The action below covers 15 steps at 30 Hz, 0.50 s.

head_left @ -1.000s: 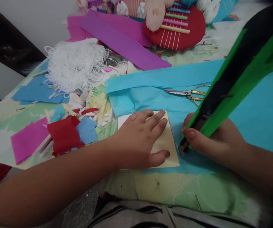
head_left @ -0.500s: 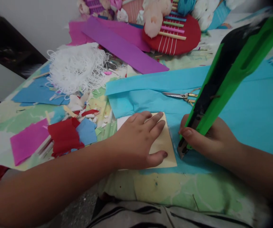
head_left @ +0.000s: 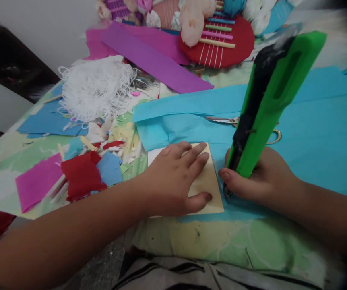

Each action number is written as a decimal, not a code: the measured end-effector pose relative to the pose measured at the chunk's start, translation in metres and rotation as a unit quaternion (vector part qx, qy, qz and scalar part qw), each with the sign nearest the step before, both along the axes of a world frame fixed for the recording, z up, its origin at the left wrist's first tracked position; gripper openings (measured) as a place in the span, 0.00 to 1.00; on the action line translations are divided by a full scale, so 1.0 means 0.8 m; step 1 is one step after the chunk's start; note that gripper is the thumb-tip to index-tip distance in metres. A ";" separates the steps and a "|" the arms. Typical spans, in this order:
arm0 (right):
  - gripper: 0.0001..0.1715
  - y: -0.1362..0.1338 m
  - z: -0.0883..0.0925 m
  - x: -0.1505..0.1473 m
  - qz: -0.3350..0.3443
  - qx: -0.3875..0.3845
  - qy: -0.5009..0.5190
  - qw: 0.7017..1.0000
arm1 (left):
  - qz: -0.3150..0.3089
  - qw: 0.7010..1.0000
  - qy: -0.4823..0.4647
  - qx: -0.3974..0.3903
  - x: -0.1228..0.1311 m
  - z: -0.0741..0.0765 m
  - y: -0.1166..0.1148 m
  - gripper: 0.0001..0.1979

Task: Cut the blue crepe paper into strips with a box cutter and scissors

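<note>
My left hand (head_left: 179, 177) lies flat with fingers spread on a cream rectangular card (head_left: 211, 193), pressing it onto blue sheet material (head_left: 312, 149). A strip of white shows beneath its far left corner. In my right hand (head_left: 258, 177) is a green and black utility knife (head_left: 276, 104), gripped near its lower end. The knife stands tilted, its tip down on the blue sheet beside the card's right edge. Behind it lie scissors (head_left: 222, 120) with gold handles, partly hidden by the knife.
White tangled string (head_left: 98, 88) lies at the left. Purple strips (head_left: 161, 60) and a red oval piece with coloured sticks (head_left: 234, 44) are at the back. Red (head_left: 81, 173) and pink (head_left: 39, 181) scraps lie on the front left of the table.
My right hand has shifted slightly left, and the knife now leans less to the right, its tip closer to the card's edge. My left hand has stayed in place on the card.
</note>
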State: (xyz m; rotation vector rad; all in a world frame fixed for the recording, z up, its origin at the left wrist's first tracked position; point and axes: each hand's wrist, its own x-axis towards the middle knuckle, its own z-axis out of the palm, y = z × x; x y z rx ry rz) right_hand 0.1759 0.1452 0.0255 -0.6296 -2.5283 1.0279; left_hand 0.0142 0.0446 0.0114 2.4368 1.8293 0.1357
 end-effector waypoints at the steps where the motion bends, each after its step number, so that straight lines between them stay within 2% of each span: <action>1: 0.14 0.000 0.000 0.000 -0.001 -0.002 -0.004 1.000 | -0.001 1.000 0.000 0.001 0.000 0.000 0.000 0.34; 11: 0.14 0.004 -0.007 0.000 0.040 -0.025 0.043 0.998 | -0.005 1.000 -0.004 0.004 -0.001 -0.001 0.000 0.35; 15: 0.17 0.006 -0.009 0.001 0.022 -0.039 0.043 0.998 | -0.006 1.000 -0.001 -0.001 -0.001 0.000 0.000 0.35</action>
